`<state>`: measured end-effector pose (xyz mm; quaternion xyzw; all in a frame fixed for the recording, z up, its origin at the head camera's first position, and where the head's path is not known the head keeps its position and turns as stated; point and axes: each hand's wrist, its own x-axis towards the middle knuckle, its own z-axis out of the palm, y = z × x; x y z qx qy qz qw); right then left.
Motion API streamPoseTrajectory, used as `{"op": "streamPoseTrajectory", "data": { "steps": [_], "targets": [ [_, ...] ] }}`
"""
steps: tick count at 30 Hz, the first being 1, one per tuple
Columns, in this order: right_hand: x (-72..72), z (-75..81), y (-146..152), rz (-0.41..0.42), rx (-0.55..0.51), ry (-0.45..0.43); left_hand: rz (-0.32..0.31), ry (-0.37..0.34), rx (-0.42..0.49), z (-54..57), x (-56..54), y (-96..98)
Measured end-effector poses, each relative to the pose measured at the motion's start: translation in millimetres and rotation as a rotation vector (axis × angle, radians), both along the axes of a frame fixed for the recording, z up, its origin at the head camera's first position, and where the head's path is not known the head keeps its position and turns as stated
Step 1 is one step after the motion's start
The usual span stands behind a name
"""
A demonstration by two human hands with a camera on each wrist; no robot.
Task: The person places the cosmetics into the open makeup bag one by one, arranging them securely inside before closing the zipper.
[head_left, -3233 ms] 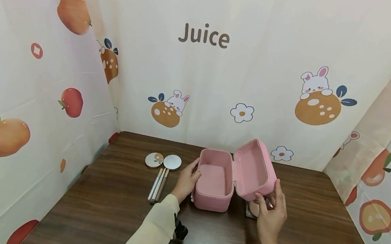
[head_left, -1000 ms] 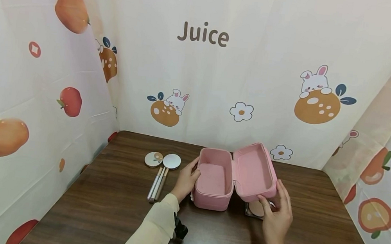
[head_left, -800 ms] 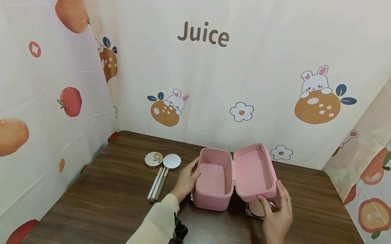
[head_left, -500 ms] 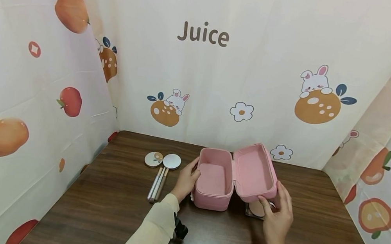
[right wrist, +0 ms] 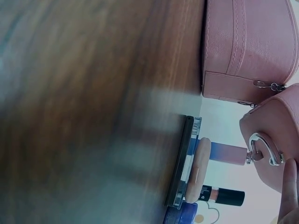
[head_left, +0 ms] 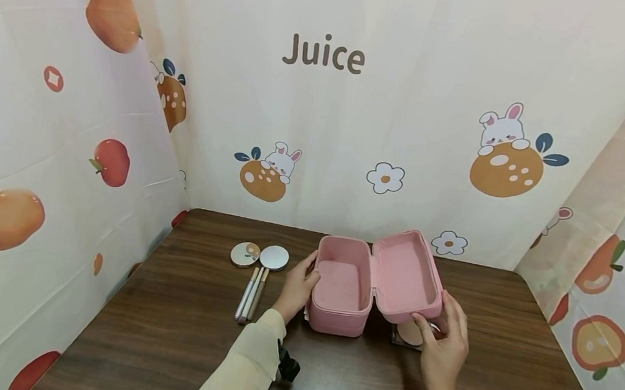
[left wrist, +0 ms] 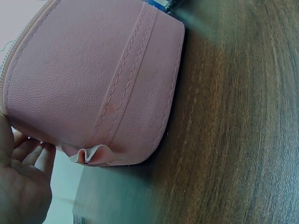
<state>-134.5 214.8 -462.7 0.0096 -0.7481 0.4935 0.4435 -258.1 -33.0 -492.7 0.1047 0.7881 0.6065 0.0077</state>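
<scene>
A pink zip-up cosmetic case [head_left: 338, 323] stands on the table with its lid [head_left: 407, 278] tilted back to the right. Its inside is bare. My left hand [head_left: 296, 289] grips the case's left wall at the rim. With thumb and fingers, my right hand [head_left: 444, 352] holds the lid by its front right corner. In the right wrist view the lid's silver-ringed handle [right wrist: 266, 145] hangs near a fingertip. Partly hidden beneath the lid, a beige puff [right wrist: 198, 170] lies on a flat black-edged box [right wrist: 180, 163].
Two round compacts [head_left: 274, 258] and several slim makeup brushes [head_left: 251, 294] lie left of the case. Behind the lid, the right wrist view shows a pink-and-blue bottle [right wrist: 227, 153], a black-capped tube [right wrist: 229, 197] and a blue jar [right wrist: 180, 214]. A printed curtain [head_left: 331, 115] encloses the table.
Compared with about three seconds ago, the lid leans further open to the right, and my right hand has shifted slightly right with it. Over the last second, both hands have stayed still.
</scene>
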Motion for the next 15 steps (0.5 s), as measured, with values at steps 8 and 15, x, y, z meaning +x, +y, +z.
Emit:
{"op": "streamPoseTrajectory", "data": {
  "steps": [8,15],
  "targets": [
    [-0.4,-1.1,1.4,-0.009,-0.001,-0.026,0.001,-0.006,0.004,-1.3,0.1,-0.2],
    [0.4,-1.5,2.3,0.002,-0.035,-0.080,0.002,-0.003,0.001,-1.5,-0.2,0.3]
  ]
}}
